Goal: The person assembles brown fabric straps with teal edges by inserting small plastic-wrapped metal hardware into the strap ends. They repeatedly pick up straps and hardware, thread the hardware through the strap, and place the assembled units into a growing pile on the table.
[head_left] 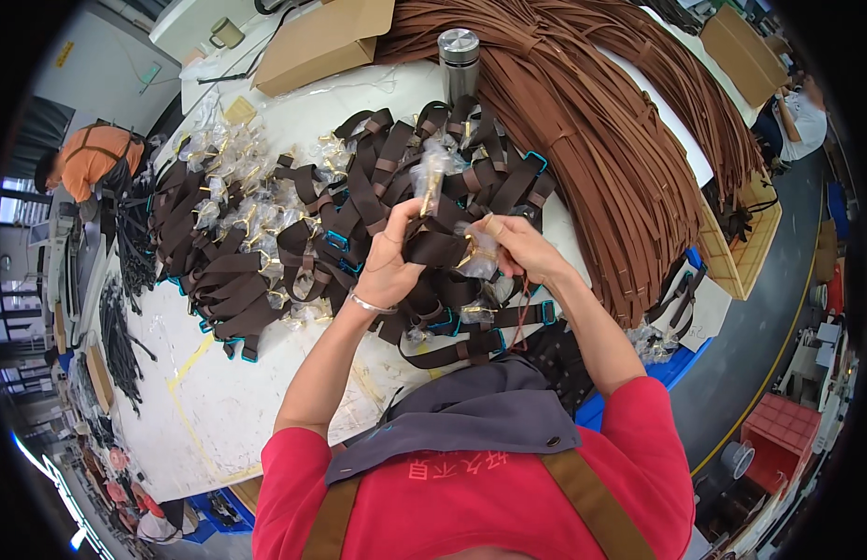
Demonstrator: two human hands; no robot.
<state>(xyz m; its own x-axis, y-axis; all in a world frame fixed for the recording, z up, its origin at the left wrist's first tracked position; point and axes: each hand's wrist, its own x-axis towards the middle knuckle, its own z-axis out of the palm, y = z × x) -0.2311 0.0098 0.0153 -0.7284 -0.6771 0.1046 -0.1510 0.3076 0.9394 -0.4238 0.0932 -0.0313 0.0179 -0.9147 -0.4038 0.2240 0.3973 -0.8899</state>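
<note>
My left hand (388,264) is closed on a dark brown strap (433,248), its fingers partly hidden by it. Just above this hand stands a blurred clear plastic wrap (431,173) with gold-coloured hardware in it. My right hand (525,248) pinches another plastic-wrapped gold buckle end (480,252) at the strap's right side. Both hands are over a heap of dark brown straps (230,287). Many of these have bright blue-edged buckles (336,240) and plastic-wrapped gold fittings (265,219). A thin reddish cord (524,313) hangs below my right hand.
Long reddish-brown strips (583,159) cover the table's right side. A steel flask (459,65) and an open cardboard box (326,42) stand at the back. The white table (162,373) extends left. A person in orange (97,161) bends at far left; another person (805,121) is at far right.
</note>
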